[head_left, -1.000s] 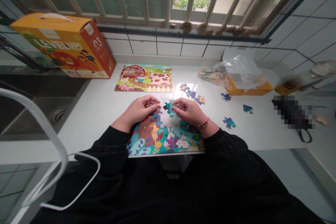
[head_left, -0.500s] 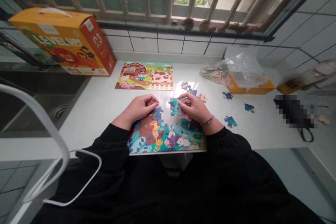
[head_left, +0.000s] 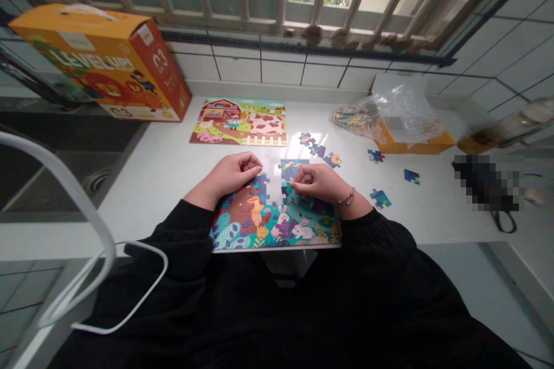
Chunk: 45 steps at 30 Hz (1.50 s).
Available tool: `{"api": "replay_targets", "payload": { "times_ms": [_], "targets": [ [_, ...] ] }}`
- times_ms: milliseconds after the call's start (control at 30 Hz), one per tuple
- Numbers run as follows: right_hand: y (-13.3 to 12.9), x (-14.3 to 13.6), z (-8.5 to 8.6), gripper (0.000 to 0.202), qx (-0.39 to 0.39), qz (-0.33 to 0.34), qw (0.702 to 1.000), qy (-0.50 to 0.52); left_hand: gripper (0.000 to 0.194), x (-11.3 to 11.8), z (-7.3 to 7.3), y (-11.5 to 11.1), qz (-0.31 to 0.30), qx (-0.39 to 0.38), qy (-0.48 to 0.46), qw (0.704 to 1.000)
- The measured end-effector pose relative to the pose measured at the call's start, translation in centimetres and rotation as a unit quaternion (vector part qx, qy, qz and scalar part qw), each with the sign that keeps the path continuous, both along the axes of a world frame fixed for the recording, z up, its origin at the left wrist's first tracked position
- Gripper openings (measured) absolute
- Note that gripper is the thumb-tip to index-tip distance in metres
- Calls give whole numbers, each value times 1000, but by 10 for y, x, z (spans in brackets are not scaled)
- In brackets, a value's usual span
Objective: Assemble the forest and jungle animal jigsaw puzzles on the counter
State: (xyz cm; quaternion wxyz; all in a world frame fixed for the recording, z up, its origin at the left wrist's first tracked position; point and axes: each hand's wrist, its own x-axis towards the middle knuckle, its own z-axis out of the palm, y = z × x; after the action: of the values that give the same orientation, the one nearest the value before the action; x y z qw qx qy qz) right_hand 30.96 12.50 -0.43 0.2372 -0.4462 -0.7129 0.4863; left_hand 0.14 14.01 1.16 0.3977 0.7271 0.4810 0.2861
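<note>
A jigsaw puzzle point(head_left: 277, 229) with rabbits and a bear-like animal lies partly assembled at the counter's front edge, a gap in its upper middle. My right hand point(head_left: 321, 183) is over its right side, thumb and fingers pinching a teal puzzle piece point(head_left: 287, 189) beside the gap. The fingers hide most of that piece. My left hand point(head_left: 237, 174) rests at the puzzle's upper left with its fingers curled together; whatever they hold, if anything, is hidden. Beyond my right hand lie loose puzzle pieces point(head_left: 317, 150), and others such as a blue-green piece point(head_left: 381, 198) lie farther right.
A finished farm puzzle point(head_left: 238, 122) lies behind. An orange box point(head_left: 104, 63) stands at the back left beside the sink point(head_left: 64, 184). To the back right are a bag of pieces point(head_left: 357, 120) and an open orange tray point(head_left: 415, 144). A white cable-like arm point(head_left: 64, 176) crosses the left.
My right hand has come lower and nearer to me with the teal piece, uncovering the puzzle's upper right section. My left hand stays almost in place.
</note>
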Motion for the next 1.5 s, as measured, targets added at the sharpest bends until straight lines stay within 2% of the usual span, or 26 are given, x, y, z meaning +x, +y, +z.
{"api": "replay_targets", "payload": {
  "times_ms": [200,367,533,667,800,1033,1500],
  "targets": [
    [0,1,4,19,123,-5,985,-121,28,1,0,0,2,-13,-9,1000],
    [-6,7,4,13,178,-25,976,-119,27,3,1,-1,5,-17,-11,1000],
    [-29,12,6,10,266,-43,953,-139,26,2,3,0,0,-18,-14,1000],
    [-49,6,6,22,315,6,942,-117,27,2,1,2,-4,-21,-17,1000],
    [-57,0,5,31,317,16,937,-145,27,2,-1,2,-4,-21,-24,999],
    [-48,5,-8,47,296,8,948,-116,26,2,0,2,-3,-20,-15,1000],
    [-46,12,-9,34,305,-7,946,-110,24,2,-1,2,-1,-29,-24,999]
  ]
}}
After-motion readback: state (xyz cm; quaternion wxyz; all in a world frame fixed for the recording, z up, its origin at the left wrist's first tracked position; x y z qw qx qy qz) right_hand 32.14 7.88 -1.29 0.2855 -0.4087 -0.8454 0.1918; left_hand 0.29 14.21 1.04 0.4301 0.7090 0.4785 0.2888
